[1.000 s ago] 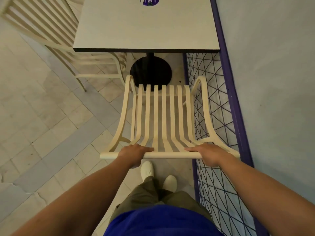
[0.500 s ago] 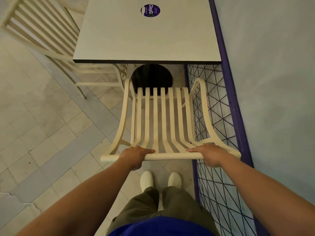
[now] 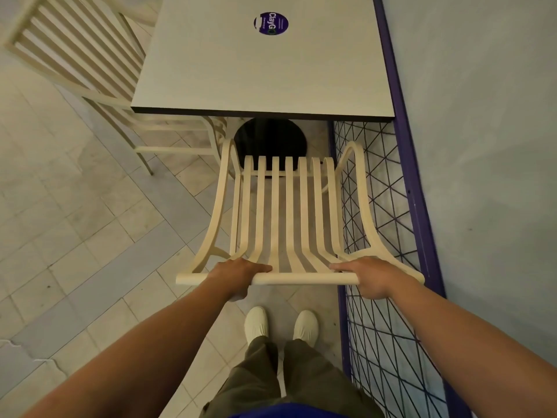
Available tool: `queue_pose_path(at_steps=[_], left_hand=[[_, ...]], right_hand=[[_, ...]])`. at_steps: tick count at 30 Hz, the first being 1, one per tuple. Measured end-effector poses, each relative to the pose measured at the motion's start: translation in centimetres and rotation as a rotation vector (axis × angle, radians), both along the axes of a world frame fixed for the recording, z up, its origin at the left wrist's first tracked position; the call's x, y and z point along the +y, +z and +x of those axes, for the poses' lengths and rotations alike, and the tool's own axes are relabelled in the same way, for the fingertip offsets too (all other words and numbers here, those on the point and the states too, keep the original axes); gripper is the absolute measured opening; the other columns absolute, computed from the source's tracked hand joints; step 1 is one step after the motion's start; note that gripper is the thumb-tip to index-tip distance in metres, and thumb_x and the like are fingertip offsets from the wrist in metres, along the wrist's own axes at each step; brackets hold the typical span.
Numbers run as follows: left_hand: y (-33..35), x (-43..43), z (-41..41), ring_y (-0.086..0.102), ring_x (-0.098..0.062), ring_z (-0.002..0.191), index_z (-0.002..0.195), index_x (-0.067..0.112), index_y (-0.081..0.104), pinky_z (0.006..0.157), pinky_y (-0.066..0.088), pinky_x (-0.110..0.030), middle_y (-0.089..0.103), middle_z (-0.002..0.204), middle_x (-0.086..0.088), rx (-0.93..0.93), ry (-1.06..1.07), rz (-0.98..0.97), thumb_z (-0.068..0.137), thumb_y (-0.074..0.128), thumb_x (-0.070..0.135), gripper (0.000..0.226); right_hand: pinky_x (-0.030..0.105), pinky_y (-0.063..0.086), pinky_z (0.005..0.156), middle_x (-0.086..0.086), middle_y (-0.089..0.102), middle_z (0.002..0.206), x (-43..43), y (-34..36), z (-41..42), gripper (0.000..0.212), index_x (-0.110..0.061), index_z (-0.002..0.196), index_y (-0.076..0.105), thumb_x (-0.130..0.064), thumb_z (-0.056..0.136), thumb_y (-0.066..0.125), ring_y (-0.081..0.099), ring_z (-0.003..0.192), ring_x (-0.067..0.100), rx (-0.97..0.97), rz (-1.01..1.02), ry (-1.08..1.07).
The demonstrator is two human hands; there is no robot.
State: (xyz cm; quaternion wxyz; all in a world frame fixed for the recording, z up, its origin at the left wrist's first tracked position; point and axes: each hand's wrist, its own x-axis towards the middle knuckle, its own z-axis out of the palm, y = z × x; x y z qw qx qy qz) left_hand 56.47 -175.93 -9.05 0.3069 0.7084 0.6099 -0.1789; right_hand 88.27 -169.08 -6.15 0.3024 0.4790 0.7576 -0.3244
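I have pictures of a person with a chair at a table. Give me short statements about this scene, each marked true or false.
1. The left hand and the right hand both grip the top rail of the slatted chair. True.
2. The sticker on the table is red and square. False: it is round and purple.
3. A second chair stands at the table's left side. True.
4. The wire mesh panel is on the person's left. False: it is on the right, beside the slatted chair.

dim, warm, even light | soft shadows | sharp focus | wide-angle bending at edges
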Motion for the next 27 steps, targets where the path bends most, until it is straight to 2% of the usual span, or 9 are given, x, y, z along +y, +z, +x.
queue_pose_path(at_steps=[4,9,27], left_hand=[[0.8,0.1,-1.1,0.058,-0.024,0.117,0.150,0.047,0.034,0.094,0.052,-0.035,0.054,0.140,0.004,0.019,-0.053,-0.024,0.091,0.068,0.012,0.077],[0.9,-0.4,-1.2,0.061,-0.025,0.113,0.149,0.049,0.033,0.096,0.052,-0.036,0.055,0.136,0.000,0.008,-0.002,-0.029,0.095,0.064,0.013,0.072],[0.7,3.5,-2.0,0.061,-0.024,0.113,0.148,0.049,0.037,0.096,0.052,-0.035,0.058,0.134,0.000,-0.012,0.008,0.012,0.094,0.065,0.009,0.072]], right_hand=[[0.029,0.051,0.078,-0.002,0.056,0.120,0.1,0.1,0.8,0.087,-0.058,0.145,0.028,-0.009,0.081,0.063,0.055,0.093,0.015,-0.011,-0.021,-0.021],[0.036,0.050,0.089,0.002,0.054,0.122,-0.3,0.3,0.8,0.086,-0.057,0.145,0.029,-0.004,0.086,0.062,0.052,0.100,0.019,-0.023,0.016,0.011],[0.036,0.051,0.085,0.002,0.057,0.115,2.8,-0.2,0.2,0.083,-0.052,0.146,0.032,-0.001,0.086,0.057,0.058,0.099,0.022,-0.054,0.089,0.033]])
